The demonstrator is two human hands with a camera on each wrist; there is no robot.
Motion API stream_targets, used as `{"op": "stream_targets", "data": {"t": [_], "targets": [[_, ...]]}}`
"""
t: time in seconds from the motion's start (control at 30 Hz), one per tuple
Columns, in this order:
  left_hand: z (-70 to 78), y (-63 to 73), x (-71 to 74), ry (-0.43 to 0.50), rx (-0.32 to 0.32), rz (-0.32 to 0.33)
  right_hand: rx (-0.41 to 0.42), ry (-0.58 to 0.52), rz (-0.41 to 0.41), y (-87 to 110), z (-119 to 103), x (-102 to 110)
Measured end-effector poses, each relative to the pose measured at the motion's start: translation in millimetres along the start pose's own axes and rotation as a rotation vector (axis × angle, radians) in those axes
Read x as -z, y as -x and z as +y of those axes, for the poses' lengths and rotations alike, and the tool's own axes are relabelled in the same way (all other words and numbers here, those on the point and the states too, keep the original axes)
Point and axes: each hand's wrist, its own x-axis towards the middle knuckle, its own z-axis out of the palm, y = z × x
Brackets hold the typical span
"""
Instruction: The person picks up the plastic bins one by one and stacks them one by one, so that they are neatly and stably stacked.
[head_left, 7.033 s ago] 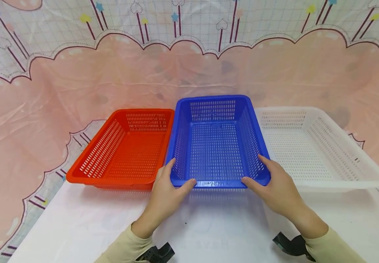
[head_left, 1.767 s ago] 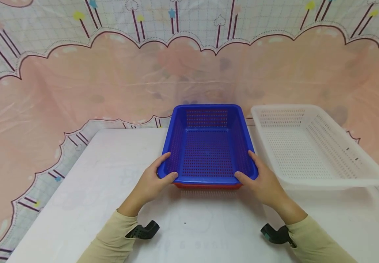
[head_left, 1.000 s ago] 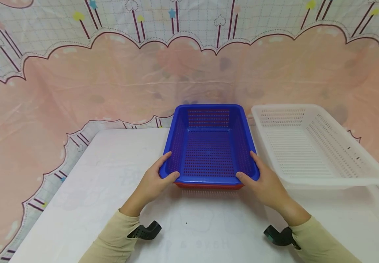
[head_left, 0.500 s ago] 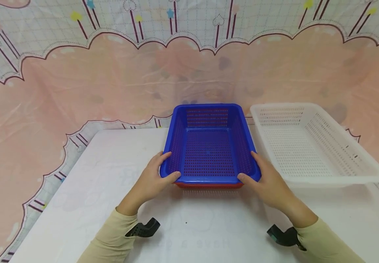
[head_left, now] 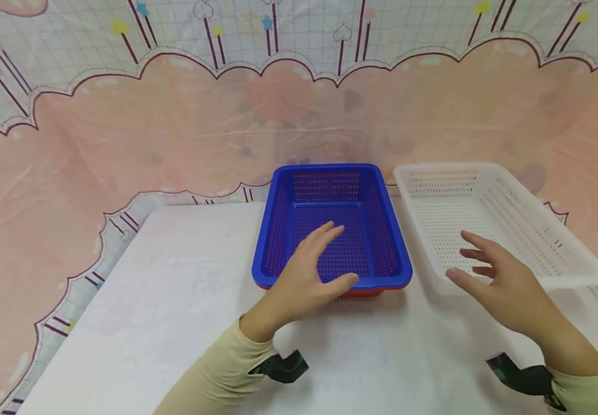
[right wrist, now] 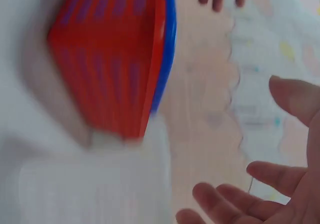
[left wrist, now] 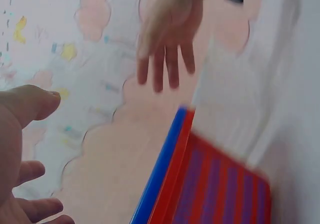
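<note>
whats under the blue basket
A red basket is nested under the blue basket; its rim and slotted outer walls show in both wrist views. Its inside is mostly covered, so whether anything lies between the two cannot be seen.

Left hand: above the near edge of the upper basket, apart from it. Below this hand, the upper basket sits nested in the lower basket, the pair resting on the table. Right hand: above the near edge of the single basket, likewise apart; the nested pair lies to its left. The single basket stands just beside the pair; contact cannot be told. Beyond both hands, behind all three baskets, hangs the backdrop. Table extends left of the left hand.
</note>
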Motion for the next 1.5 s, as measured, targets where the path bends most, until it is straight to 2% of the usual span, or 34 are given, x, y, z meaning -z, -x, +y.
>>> {"op": "stream_targets", "data": {"t": [0.23,0.43,0.53,0.63,0.8,0.93,1.0,1.2,1.33,1.5], "targets": [[28.8,-32.4,-51.6,0.146,0.019,-0.096,-0.175,0.073,0.003,2.1,46,36],[50.3,-47.7,-91.7,0.236,0.008,-0.151,-0.312,0.086,0.078,6.8,76,56],[55.6,-51.6,-109.7,0.286,0.025,-0.147,-0.345,0.047,0.147,9.5,88,59],[58.8,-51.8,-126.1,0.299,0.071,-0.127,-0.374,0.027,0.200,11.6,98,61],[62.3,-45.8,-149.0,0.244,0.171,-0.065,-0.434,0.099,0.212,12.8,107,65],[61.2,-42.6,-163.1,0.259,0.267,-0.031,-0.474,0.175,0.179,14.3,114,67],[58.9,-44.0,-168.0,0.270,0.294,-0.020,-0.483,0.174,0.147,15.9,119,67],[51.8,-53.6,-177.3,0.301,0.331,0.001,-0.529,0.055,0.087,19.3,135,64],[49.1,-57.5,-183.0,0.305,0.365,0.014,-0.557,0.023,0.086,20.9,139,62],[47.4,-60.0,-189.5,0.300,0.377,0.016,-0.528,-0.026,0.118,24.7,143,60]]}}
